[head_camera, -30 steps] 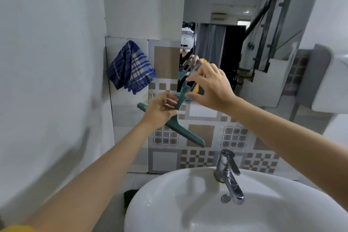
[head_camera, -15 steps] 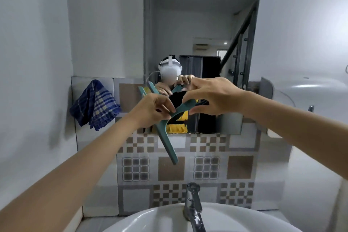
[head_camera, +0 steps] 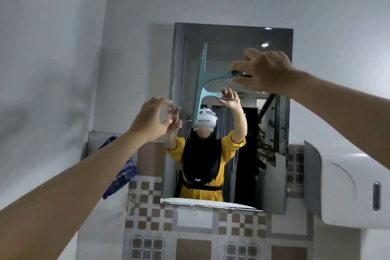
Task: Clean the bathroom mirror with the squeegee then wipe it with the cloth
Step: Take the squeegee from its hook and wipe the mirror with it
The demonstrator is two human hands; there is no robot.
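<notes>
The teal squeegee (head_camera: 202, 74) stands upright against the upper left part of the bathroom mirror (head_camera: 272, 133). My right hand (head_camera: 263, 72) grips its handle from the right, at the mirror's top. My left hand (head_camera: 153, 119) hovers lower at the mirror's left edge, holding nothing, its fingers loosely curled. The blue checked cloth (head_camera: 121, 175) hangs on the wall to the left of the mirror, partly hidden behind my left forearm.
A white wall-mounted dispenser (head_camera: 346, 188) juts out to the right of the mirror. Patterned brown and grey tiles (head_camera: 190, 228) run under the mirror. White walls close in on the left and above.
The squeegee has risen from in front of the tiles to the mirror's upper part. My left hand has let go of it; only my right hand holds it now. The view has tilted upward.
</notes>
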